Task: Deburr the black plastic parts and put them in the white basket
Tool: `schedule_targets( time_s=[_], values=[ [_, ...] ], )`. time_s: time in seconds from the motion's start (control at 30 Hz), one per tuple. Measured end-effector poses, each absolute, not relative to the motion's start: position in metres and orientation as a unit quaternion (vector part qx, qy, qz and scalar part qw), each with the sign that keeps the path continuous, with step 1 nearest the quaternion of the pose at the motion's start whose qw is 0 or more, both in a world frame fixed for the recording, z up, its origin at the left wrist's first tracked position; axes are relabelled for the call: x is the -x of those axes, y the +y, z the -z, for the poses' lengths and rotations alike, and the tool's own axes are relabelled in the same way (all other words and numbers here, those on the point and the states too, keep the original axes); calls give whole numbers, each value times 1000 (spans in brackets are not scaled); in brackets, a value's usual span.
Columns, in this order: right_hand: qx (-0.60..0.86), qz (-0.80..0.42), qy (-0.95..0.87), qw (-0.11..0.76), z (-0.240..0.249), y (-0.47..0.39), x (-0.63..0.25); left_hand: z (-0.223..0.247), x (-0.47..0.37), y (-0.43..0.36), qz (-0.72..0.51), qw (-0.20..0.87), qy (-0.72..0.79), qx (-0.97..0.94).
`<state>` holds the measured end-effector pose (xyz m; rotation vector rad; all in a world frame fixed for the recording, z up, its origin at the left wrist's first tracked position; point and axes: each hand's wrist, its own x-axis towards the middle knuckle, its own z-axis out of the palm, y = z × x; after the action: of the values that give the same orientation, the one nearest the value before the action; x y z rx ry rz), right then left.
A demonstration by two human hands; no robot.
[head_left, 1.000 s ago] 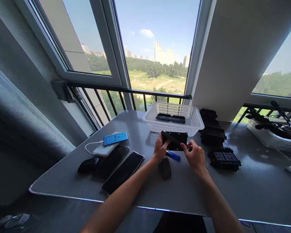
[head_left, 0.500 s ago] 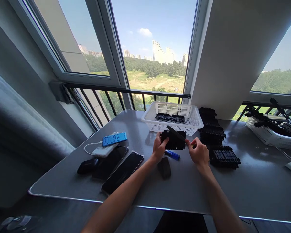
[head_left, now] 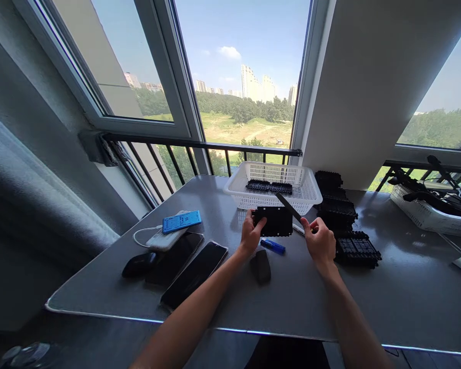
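Note:
Held up over the table, a flat black rectangular part (head_left: 275,221) has its left end between the thumb and fingers of my left hand (head_left: 250,233). My right hand (head_left: 319,243) grips a long, flat black tool (head_left: 289,207), which slants up and left past the part's upper right corner. Below the part lie a blue pen-like item (head_left: 273,246) and a dark rounded block (head_left: 263,266). A white slim item (head_left: 298,229), partly hidden, shows just left of my right hand.
Behind the hands, a white basket (head_left: 236,192) holds black parts (head_left: 269,186). Stacks of black parts (head_left: 336,205) line its right side. Phones (head_left: 194,274), a mouse (head_left: 139,264) and a power bank (head_left: 165,240) lie left. Another white basket (head_left: 426,210) with cables stands far right.
My right hand has moved right, drawing the black tool off the front of the part. The white slim item now shows. My left hand and the part have barely shifted.

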<state>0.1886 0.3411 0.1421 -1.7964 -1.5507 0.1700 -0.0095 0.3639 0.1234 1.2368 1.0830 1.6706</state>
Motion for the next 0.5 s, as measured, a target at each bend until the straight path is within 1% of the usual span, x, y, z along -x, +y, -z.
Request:
schedule_targets(
  time_s=[0.1,0.27,0.4,0.5],
  values=[
    [696,-69,-602,386,-142,340,-188,-123,9,364,-657,388,422,-490],
    [674,-75,-637,367,-140,340,-183,-122,9,365,-654,394,427,-484],
    [698,-66,-595,393,-141,342,-189,-122,9,366,-656,397,423,-482],
    [680,-75,-611,399,-141,341,-186,-123,8,365,-648,398,432,-485]
  ],
)
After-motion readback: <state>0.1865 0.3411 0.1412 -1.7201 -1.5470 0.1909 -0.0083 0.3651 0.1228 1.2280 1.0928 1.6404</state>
